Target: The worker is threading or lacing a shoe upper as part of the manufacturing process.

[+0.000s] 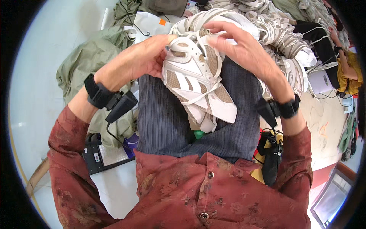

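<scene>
A beige and white shoe upper, flat and soleless, with mesh panels and eyelets, lies across my lap. A white lace or strip crosses it. My left hand is closed on its upper left edge, with the thumb at the top. My right hand is above the upper's right edge by the eyelets, thumb and forefinger apart; its fingertips are slightly blurred. Behind both hands, more uppers form a thick curved bundle at the top of my lap.
Piled shoe uppers spread to the far right. Green cloth lies at left, near a white bag with an orange patch. A black case sits by my left elbow. Another person's arm shows at right.
</scene>
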Demonstrator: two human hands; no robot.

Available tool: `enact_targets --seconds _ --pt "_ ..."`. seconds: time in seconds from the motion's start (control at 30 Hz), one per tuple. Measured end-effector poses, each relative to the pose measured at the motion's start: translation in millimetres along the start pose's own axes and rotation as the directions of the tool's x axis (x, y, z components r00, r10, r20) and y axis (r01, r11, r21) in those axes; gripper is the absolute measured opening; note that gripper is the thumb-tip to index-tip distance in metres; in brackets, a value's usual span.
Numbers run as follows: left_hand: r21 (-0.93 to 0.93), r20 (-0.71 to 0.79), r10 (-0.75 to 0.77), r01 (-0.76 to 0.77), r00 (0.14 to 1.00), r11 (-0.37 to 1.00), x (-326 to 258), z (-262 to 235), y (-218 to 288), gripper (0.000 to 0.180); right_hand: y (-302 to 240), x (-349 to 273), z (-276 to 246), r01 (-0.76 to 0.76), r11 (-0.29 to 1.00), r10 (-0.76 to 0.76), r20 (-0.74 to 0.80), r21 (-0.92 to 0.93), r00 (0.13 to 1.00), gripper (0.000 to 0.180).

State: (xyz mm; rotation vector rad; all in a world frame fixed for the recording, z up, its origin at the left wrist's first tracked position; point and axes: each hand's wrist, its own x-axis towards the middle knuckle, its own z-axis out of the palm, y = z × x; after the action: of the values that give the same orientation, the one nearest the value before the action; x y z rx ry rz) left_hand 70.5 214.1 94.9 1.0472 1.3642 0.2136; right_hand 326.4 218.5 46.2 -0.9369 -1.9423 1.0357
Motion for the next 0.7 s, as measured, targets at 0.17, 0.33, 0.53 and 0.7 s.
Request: enact_targets --seconds 0.17,0.33,0.53,0.7 --pt "0.064 0.005 -0.049 0.048 0.999 0.997 9.8 8.0 8.9 0.045 -43.5 -55.7 7.1 0.175 0.950 -0.127 0.190 -0.260 0.974 0.097" --pt "0.060 0.029 -0.038 0.036 0.999 0.998 21.0 4.7 5.2 0.048 -59.2 -81.5 23.4 0.030 0.937 0.069 0.268 -0.349 0.961 0.105" --pt "-0.028 -0.122 -0.141 0.139 0.982 0.990 46.6 0.5 -11.3 0.054 -32.5 -70.5 11.0 0.013 0.965 -0.009 0.017 -0.261 1.000 0.061" --pt "-0.250 0.027 0.106 -0.096 0.994 0.963 16.8 13.5 -55.0 0.065 -26.6 -70.8 8.6 -0.044 0.977 0.050 0.023 -0.208 0.998 0.044"
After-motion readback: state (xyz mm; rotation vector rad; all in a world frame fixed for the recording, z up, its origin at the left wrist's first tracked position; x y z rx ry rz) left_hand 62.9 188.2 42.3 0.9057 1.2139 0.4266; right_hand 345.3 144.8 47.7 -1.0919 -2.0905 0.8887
